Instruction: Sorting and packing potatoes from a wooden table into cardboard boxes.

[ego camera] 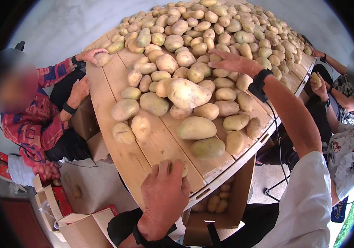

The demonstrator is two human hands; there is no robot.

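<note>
A heap of potatoes (pixel 174 42) covers the far part of a wooden plank table (pixel 146 152). Near the table's front edge, my left hand (pixel 164 192) is closed around a potato (pixel 181 169), mostly hidden by the fingers. My right hand (pixel 237 62) reaches over the heap, fingers spread, its fingertips on a potato (pixel 215 58); whether it grips it is not clear. Between the hands lie loose potatoes, among them a large pear-shaped one (pixel 187 93) on top of others and a long pale one (pixel 196 128).
Under the table's front edge stands a cardboard box (pixel 232 201) with potatoes inside. At left a person in a checked shirt (pixel 48 108) touches a potato; more people sit at right, one holding a potato (pixel 316 79). Open cartons (pixel 82 231) stand on the floor, lower left.
</note>
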